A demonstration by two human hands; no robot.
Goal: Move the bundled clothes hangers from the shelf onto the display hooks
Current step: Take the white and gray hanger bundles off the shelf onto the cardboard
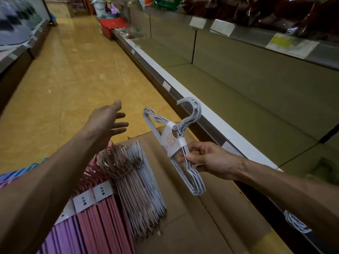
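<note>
Presently noted: white hanger bundle [176,143] at centre frame, pinched low on its frame by right hand [207,160], long axis diagonal, hooks toward upper right; left hand [108,120] empty, fingers spread, left of bundle; display hooks not visible.

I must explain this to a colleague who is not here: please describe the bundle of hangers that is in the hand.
Start at the flat brown cardboard box beside the long shelf. Above it, the right hand grips a bundle of white plastic hangers. Unlike the pink and white hanger bundles lying on the cardboard, it is lifted and wrapped in a white paper band.
</note>
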